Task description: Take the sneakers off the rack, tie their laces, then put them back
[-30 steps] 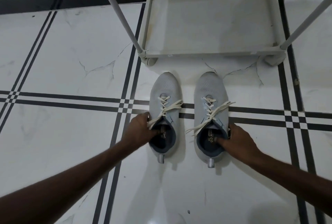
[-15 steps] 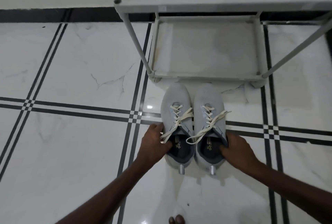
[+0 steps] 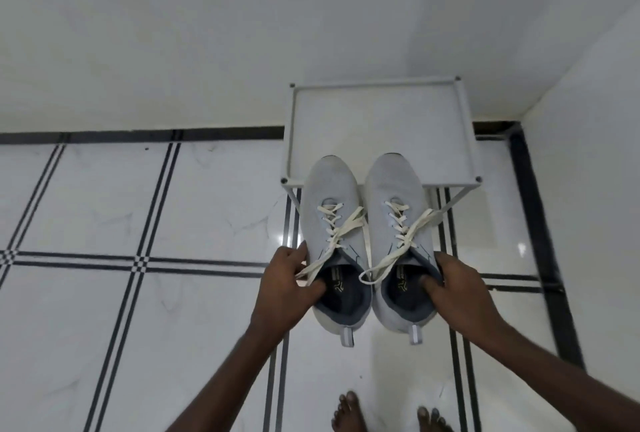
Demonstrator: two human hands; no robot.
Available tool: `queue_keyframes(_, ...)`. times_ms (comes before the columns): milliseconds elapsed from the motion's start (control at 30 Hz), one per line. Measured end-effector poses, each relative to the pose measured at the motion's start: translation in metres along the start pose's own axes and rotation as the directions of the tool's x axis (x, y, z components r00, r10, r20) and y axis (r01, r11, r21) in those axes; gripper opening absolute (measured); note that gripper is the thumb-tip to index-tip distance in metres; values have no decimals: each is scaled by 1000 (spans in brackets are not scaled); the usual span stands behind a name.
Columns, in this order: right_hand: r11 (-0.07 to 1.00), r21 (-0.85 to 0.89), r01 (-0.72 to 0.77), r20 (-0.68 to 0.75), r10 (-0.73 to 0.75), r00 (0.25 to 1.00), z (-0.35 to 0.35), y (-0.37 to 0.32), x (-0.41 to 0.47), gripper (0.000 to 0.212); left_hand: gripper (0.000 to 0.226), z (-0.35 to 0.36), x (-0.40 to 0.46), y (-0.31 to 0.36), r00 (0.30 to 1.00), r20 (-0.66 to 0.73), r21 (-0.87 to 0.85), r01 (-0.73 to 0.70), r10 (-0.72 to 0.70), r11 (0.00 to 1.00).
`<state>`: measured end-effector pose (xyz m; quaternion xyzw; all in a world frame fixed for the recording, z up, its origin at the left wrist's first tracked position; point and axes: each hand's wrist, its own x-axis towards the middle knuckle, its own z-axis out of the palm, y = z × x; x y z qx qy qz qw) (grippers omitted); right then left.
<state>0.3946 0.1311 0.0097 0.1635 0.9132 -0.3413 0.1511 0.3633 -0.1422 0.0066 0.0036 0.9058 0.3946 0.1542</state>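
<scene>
Two pale grey sneakers with cream laces are held side by side in the air, toes pointing away from me. My left hand (image 3: 285, 287) grips the left sneaker (image 3: 330, 209) at its collar, thumb inside the opening. My right hand (image 3: 460, 293) grips the right sneaker (image 3: 394, 196) the same way. The laces look knotted, with loose ends trailing toward the heels. Both toes overlap the front edge of the white rack's top shelf (image 3: 377, 112), which stands against the wall and carries nothing.
The floor is glossy white tile (image 3: 86, 206) with black stripe lines. A white wall runs behind the rack and another closes in at the right (image 3: 588, 154). My bare feet (image 3: 349, 411) show at the bottom edge, below the sneakers.
Both sneakers have been lifted off the floor and raised to the rack's top shelf. The view has risen, so the rack is now seen from above.
</scene>
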Motion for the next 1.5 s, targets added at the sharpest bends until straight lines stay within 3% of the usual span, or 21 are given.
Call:
queue_keyframes(233, 999, 29, 18, -116, -15, 993, -109, -81, 9, 8, 39, -86, 39, 111, 997, -36, -17, -71, 70, 997)
queue_keyframes(467, 999, 43, 15, -175, -7, 984, -155, -102, 113, 10, 30, -91, 151, 159, 996, -33, 17, -86, 86, 996)
queue_keyframes(633, 996, 82, -15, -140, 26, 990, -140, -84, 224, 12, 35, -55, 258, 142, 1000, -16, 69, -6, 7, 998)
queue_keyframes(900, 995, 37, -90, -61, 92, 994, -67, -30, 344, 11, 14, 32, 364, 65, 994, 9, 66, 106, -107, 992)
queue_keyframes(1233, 993, -10, -116, 3, 116, 993, -33, -9, 349, 10, 30, 57, 364, 35, 993, 43, 82, 107, -111, 991)
queue_keyframes(1400, 978, -15, -208, 79, 208, 975, -41, -27, 339, 18, 43, 42, 359, 45, 963, 179, 110, 181, -199, 977)
queue_keyframes(1500, 981, -56, -188, -1, 188, 982, -55, -50, 343, 30, 56, 29, 360, 65, 959, 148, 83, 232, -242, 969)
